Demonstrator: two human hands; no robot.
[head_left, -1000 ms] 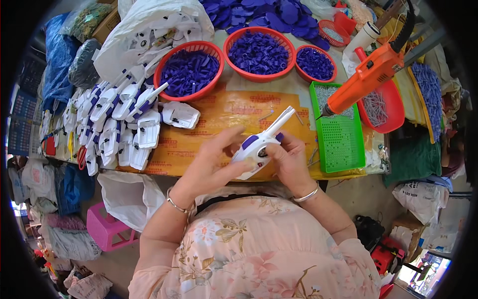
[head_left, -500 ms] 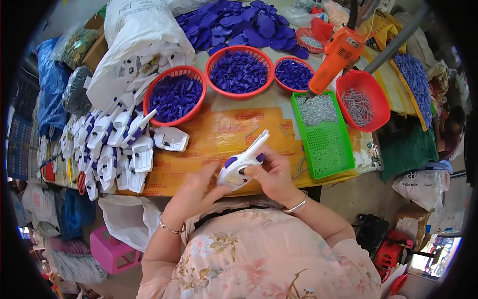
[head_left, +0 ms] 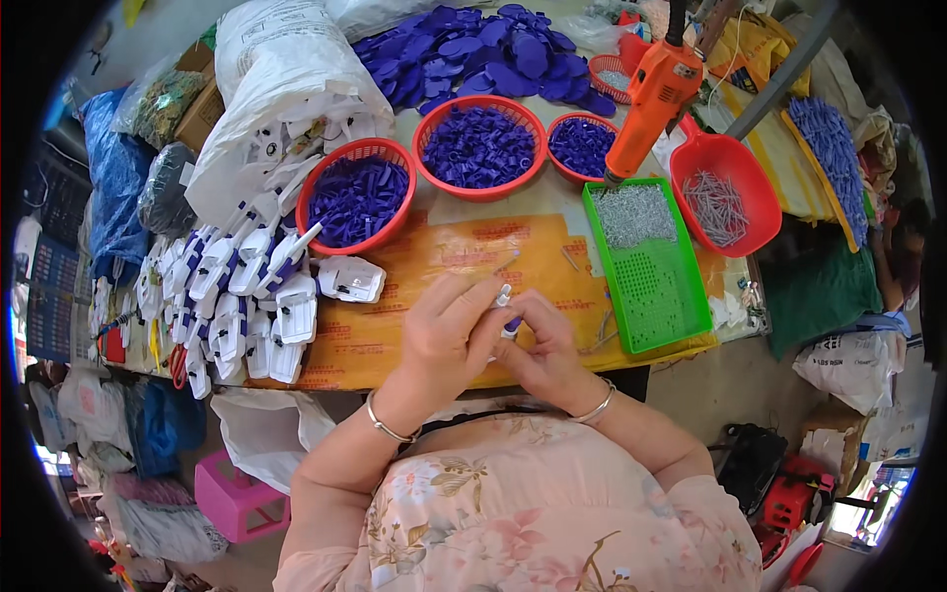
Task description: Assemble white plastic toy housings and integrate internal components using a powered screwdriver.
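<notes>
My left hand (head_left: pixel 439 340) has closed over a white plastic handled piece with purple parts (head_left: pixel 504 295), hiding most of it. From the other side my right hand (head_left: pixel 549 353) grips the same piece, thumb and fingers round it near a purple part. Only its pale tip and a little purple and white show between the hands. A thin light sliver (head_left: pixel 508 262) is by my left fingertips; whether I hold it or it lies on the table cannot be made out. On the left are piled several similar white handled pieces (head_left: pixel 297 311).
Red baskets of small purple parts (head_left: pixel 478 148) stand behind my hands. To the right are a green tray (head_left: pixel 659 321) of small metal pieces, a red scoop (head_left: pixel 760 219) of metal pins and a hanging orange power screwdriver (head_left: pixel 651 104). Flat purple pieces (head_left: pixel 483 54) lie at the back.
My left hand has moved up and right from the piece's lower side and now covers it. The piece has shifted slightly right, with my right hand still gripping it.
</notes>
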